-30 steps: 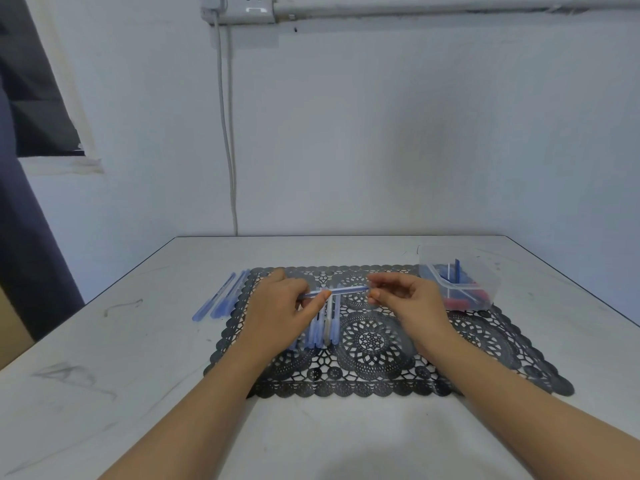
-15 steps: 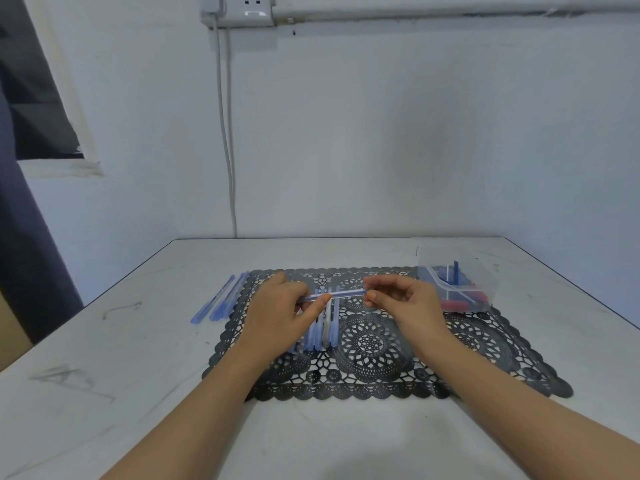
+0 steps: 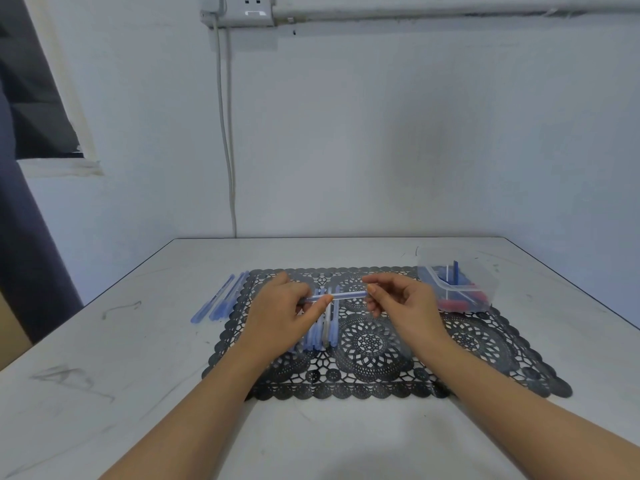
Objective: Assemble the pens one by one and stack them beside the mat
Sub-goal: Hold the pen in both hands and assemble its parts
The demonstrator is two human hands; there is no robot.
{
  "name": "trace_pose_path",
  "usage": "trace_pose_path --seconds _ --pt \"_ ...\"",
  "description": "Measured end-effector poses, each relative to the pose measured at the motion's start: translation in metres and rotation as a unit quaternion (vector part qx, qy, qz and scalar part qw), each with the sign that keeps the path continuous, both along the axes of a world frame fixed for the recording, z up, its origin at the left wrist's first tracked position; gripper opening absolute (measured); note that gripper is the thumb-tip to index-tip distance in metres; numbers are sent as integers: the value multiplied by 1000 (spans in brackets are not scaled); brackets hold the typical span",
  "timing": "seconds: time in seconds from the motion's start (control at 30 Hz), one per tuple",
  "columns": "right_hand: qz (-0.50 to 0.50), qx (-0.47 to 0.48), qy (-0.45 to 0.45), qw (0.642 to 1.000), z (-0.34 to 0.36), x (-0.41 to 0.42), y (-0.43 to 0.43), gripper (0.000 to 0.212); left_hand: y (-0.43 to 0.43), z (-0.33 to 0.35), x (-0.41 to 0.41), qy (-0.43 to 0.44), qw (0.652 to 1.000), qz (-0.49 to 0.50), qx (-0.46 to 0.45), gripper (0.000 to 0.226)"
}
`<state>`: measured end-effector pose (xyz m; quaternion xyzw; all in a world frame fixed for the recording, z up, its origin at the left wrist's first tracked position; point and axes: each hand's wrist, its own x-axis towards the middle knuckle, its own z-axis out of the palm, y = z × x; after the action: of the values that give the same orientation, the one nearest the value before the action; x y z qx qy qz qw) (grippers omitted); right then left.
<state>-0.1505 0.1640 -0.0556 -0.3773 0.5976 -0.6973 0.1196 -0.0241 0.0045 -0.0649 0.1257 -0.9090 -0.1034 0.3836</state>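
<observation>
A translucent blue pen barrel [image 3: 346,295] is held level above the black lace mat [image 3: 485,344]. My left hand [image 3: 282,315] grips its left end with curled fingers. My right hand [image 3: 403,304] pinches its right end between thumb and fingertips. Several loose pen barrels [image 3: 323,332] lie on the mat under my hands, partly hidden by the left hand. A few finished blue pens [image 3: 221,303] lie side by side on the table just left of the mat.
A clear plastic box [image 3: 457,289] with blue and red pen parts stands on the mat's far right corner. The white table [image 3: 104,375] meets a wall at the back. A cable hangs down the wall from a socket.
Both hands keep hold of the same barrel; they have barely shifted, and the barrel stays level between them.
</observation>
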Motion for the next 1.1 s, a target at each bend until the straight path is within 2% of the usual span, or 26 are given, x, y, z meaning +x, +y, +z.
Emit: trace_pose_path --seconds 0.37,0.6,0.7,0.77,0.83,1.0,1.1 --pt "26 7 -27 999 -3 -3 -1 13 0 2 2 -4 1000 2 24 42" --pt "-30 79 131 988 -10 -10 0 8 -1 1 2 8 1000 0 27 42" --pt "-42 90 212 972 -9 -9 3 27 0 2 2 11 1000 -11 18 41" --pt "-46 83 223 970 -8 -9 4 40 1 1 2 14 1000 -17 17 42" --pt "-55 87 240 965 -9 -9 4 44 1 1 2 15 1000 -16 16 42" --pt "-43 87 271 958 -12 -12 3 16 0 2 3 18 1000 -11 13 41" --pt "-42 81 298 950 -11 -12 3 19 0 2 2 21 1000 -15 12 40"
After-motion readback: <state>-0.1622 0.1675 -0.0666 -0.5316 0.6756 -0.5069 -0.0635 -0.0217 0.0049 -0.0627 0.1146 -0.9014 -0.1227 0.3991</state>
